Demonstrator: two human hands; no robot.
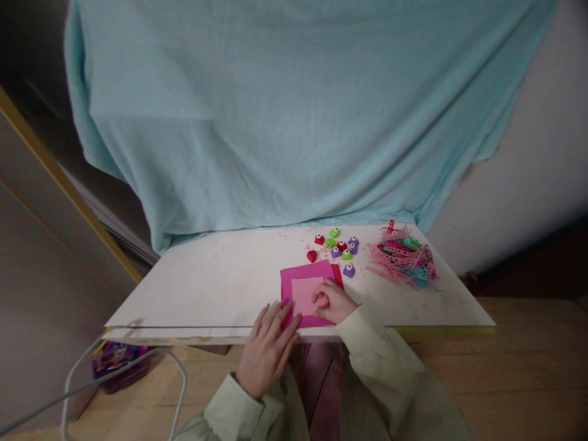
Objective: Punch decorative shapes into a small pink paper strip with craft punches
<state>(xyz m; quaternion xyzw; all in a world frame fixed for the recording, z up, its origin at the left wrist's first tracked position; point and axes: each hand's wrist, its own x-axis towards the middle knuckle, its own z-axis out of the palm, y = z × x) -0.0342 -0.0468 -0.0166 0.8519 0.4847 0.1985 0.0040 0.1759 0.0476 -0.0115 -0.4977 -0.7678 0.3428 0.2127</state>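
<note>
Now the right hand (331, 301) pinches the light pink paper square (307, 294), while beside it the left hand (267, 348) lies flat, fingers spread, on the magenta sheet (298, 275).

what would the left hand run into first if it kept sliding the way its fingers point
The left hand lies flat, fingers aimed up and right. Its fingertips already touch the magenta sheet; next in line would likely be the pale pink square, then the right hand.

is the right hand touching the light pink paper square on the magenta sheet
Touching: the head view shows the right hand resting its fingers on the light pink paper square, no gap visible.
</note>
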